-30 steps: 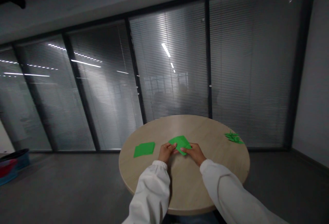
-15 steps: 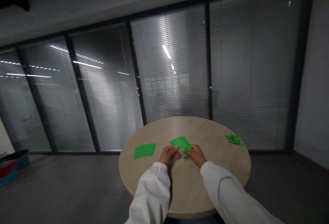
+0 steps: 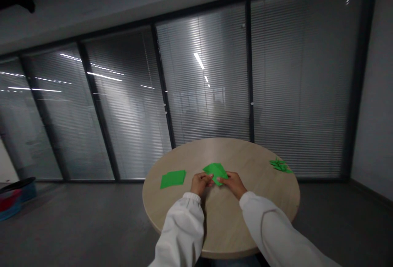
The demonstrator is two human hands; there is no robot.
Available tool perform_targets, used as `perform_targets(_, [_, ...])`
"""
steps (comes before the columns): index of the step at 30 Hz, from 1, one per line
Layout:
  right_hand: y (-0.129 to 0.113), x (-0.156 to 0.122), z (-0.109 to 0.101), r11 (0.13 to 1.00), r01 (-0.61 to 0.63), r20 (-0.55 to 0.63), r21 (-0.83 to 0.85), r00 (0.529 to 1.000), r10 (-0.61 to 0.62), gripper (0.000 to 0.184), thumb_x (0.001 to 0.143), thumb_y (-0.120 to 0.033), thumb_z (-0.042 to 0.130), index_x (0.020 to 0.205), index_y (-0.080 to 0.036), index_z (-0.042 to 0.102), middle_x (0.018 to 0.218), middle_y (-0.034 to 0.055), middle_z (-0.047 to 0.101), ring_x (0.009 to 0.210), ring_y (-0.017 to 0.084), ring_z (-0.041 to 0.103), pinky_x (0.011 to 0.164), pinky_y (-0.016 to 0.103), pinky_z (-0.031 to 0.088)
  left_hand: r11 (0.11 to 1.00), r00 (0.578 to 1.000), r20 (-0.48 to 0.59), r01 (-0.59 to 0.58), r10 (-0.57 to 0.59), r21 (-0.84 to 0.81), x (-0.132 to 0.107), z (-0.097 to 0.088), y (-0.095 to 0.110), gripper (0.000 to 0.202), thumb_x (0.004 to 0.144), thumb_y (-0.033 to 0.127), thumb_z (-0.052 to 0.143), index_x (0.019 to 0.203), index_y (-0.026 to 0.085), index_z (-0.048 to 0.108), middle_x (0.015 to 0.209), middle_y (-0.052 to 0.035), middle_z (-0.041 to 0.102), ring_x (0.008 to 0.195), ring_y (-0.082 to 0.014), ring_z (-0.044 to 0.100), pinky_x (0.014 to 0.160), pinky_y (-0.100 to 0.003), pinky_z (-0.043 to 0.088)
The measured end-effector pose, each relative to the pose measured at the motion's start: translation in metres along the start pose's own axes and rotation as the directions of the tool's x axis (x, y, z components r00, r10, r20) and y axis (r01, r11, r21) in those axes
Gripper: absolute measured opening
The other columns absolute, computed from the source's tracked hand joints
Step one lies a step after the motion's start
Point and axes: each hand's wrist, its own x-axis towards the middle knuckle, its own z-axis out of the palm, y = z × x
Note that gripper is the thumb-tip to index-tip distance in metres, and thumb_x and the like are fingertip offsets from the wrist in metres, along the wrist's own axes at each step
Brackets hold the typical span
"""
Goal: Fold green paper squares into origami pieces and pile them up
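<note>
A green sheet of paper [image 3: 217, 170] is held between my two hands above the middle of the round table. My left hand [image 3: 201, 183] pinches its left lower edge. On the other side, my right hand [image 3: 233, 184] grips the right lower edge, its thumb lying on top. The sheet looks slightly curved, and my fingers cover its near edge in part. To the left lies a stack of green paper [image 3: 173, 179], flat on the wood. Toward the right edge sits a small pile of folded green paper pieces [image 3: 280, 165].
The round wooden table [image 3: 227, 234] stands close to a glass partition [image 3: 208, 83] with blinds. On the floor at far left is a blue and red container [image 3: 18, 195]. A grey wall [image 3: 376, 107] rises on the right.
The paper has bent a little more between my hands, its right corner lower. My left fingers have curled slightly closer together. The stack and the pile have not moved.
</note>
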Motion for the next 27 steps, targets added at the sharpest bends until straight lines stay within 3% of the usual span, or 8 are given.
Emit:
perform_targets(5, [-0.005, -0.002, -0.001, 1.000, -0.003, -0.020, 0.008, 1.000, 0.003, 0.044, 0.061, -0.048, 0.073, 0.085, -0.012, 0.073, 0.070, 0.0020, 0.068, 0.065, 0.018, 0.058, 0.062, 0.027, 0.045, 0.994, 0.986, 0.124, 0.109, -0.109, 0.005, 0.001, 0.003, -0.006, 0.049, 0.047, 0.059, 0.078, 0.057, 0.013, 0.064, 0.059, -0.0065, 0.067, 0.057, -0.0182, 0.064, 0.055, -0.027, 0.050])
perform_targets(13, [-0.012, -0.004, 0.003, 0.999, -0.037, 0.008, 0.026, 0.999, 0.037, 0.043, 0.060, -0.050, 0.072, 0.079, -0.012, 0.073, 0.070, 0.0028, 0.069, 0.064, 0.019, 0.059, 0.063, 0.028, 0.046, 0.966, 0.993, 0.055, -0.115, 0.105, 0.231, 0.001, -0.001, -0.008, 0.048, 0.062, 0.060, 0.065, 0.052, 0.014, 0.059, 0.048, -0.0008, 0.056, 0.046, -0.0107, 0.050, 0.048, -0.023, 0.041])
perform_targets(21, [-0.017, -0.006, 0.001, 0.999, -0.027, -0.039, 0.037, 0.999, 0.029, 0.040, 0.061, -0.049, 0.071, 0.076, -0.012, 0.072, 0.066, 0.0024, 0.068, 0.062, 0.018, 0.059, 0.063, 0.028, 0.045, 0.985, 0.979, 0.205, -0.047, 0.012, 0.164, -0.003, 0.008, -0.008, 0.057, 0.065, 0.070, 0.057, 0.074, 0.013, 0.061, 0.064, -0.0039, 0.061, 0.059, -0.0161, 0.057, 0.055, -0.028, 0.048])
perform_targets(24, [-0.017, -0.006, 0.002, 0.997, -0.021, -0.044, 0.069, 0.999, 0.024, 0.039, 0.061, -0.048, 0.071, 0.076, -0.012, 0.072, 0.067, 0.0035, 0.069, 0.063, 0.019, 0.059, 0.063, 0.029, 0.045, 0.976, 0.971, 0.233, -0.096, 0.049, 0.194, -0.003, 0.008, -0.008, 0.053, 0.069, 0.067, 0.054, 0.073, 0.014, 0.060, 0.062, -0.0029, 0.060, 0.058, -0.0153, 0.056, 0.058, -0.028, 0.046])
perform_targets(27, [-0.016, -0.005, 0.004, 0.995, -0.036, -0.026, 0.092, 0.999, 0.038, 0.038, 0.059, -0.047, 0.073, 0.075, -0.012, 0.072, 0.068, 0.0044, 0.070, 0.063, 0.019, 0.060, 0.064, 0.029, 0.046, 0.923, 0.969, 0.203, -0.202, 0.139, 0.328, -0.004, 0.005, -0.006, 0.044, 0.077, 0.058, 0.049, 0.068, 0.017, 0.058, 0.056, -0.0012, 0.057, 0.054, -0.0138, 0.051, 0.056, -0.025, 0.041])
